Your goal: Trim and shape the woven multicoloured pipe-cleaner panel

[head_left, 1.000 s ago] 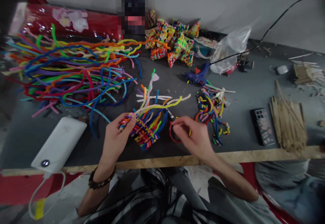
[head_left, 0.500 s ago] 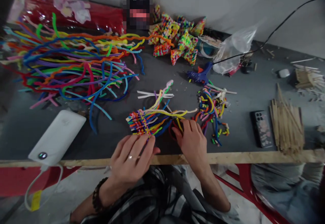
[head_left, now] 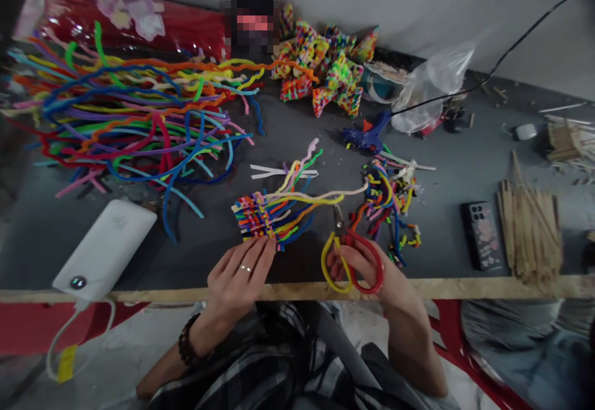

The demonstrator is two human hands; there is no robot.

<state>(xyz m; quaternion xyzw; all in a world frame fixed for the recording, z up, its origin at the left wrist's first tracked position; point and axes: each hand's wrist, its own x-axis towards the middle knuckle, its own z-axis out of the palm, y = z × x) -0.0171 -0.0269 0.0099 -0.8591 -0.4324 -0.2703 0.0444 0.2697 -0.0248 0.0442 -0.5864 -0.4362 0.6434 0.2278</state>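
Note:
A small woven piece of colourful pipe cleaners [head_left: 253, 216] lies on the grey table, its loose ends fanning out to the right. My left hand [head_left: 242, 271] has its fingers together on the near edge of the weave; the thumb is hidden beneath. In my right hand [head_left: 360, 260] is a pair of scissors [head_left: 377, 267] with one yellow and one red handle loop, the blades pointing away from me. Its fingers pass around the loops. The blades lie close to the loose ends. Right of the scissors is a heap of short pipe-cleaner offcuts [head_left: 395, 190].
Long pipe cleaners [head_left: 139, 118] cover the left, behind a white power bank [head_left: 106, 249]. Finished woven pieces [head_left: 339, 81] are piled at the back beside a blue glue gun [head_left: 369, 134] with a black cord. A phone [head_left: 481, 236] and wooden sticks [head_left: 530, 230] lie right.
The scissors have come into clear view in my right hand, which has turned and drawn slightly back from the loose ends. My left hand stays at the weave's near edge.

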